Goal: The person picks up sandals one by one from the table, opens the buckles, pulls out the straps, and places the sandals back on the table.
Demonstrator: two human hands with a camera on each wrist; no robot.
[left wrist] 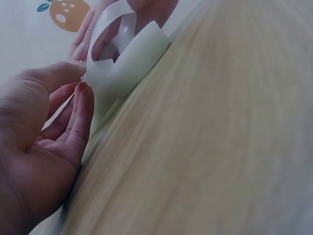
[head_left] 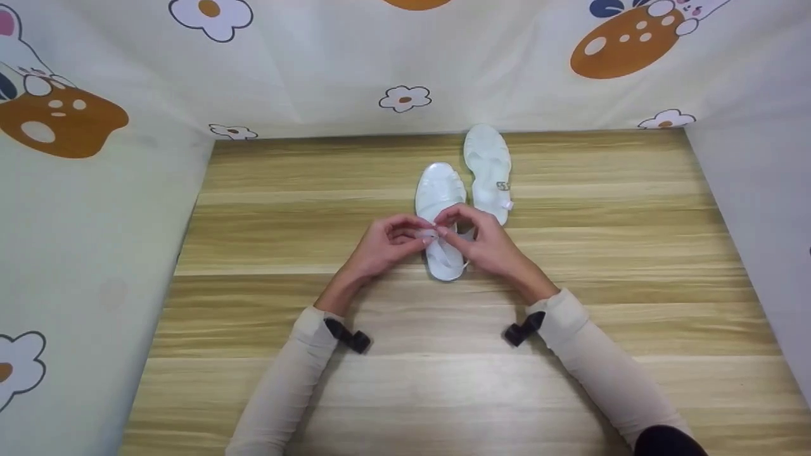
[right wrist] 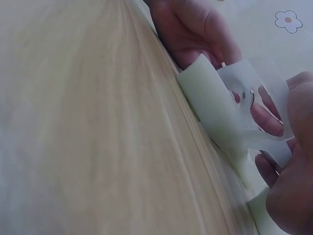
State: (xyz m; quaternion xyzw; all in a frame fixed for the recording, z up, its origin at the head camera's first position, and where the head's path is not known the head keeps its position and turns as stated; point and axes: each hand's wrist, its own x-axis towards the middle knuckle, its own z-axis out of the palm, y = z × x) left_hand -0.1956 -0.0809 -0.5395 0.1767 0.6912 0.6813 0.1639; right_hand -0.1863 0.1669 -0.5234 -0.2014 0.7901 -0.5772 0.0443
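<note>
A white sandal [head_left: 440, 187] lies on the wood-patterned surface, toe pointing away, and its raised heel [left wrist: 142, 56] shows in the left wrist view. Both hands meet over its ankle strap [left wrist: 124, 24]. My left hand [head_left: 377, 246] pinches the strap between thumb and fingertips on the left side. From the right, my right hand [head_left: 491, 244] pinches it too, fingertips close to the left ones. A small metal piece [right wrist: 252, 98] shows at the strap in the right wrist view. The fingers partly hide the strap's ends.
A second white sandal [head_left: 486, 145] lies just behind and to the right, near the back wall, with a small metal buckle [head_left: 503, 186] beside it. Pale patterned cloth [head_left: 329, 76] walls the wood-patterned surface [head_left: 405, 392] at the back and sides.
</note>
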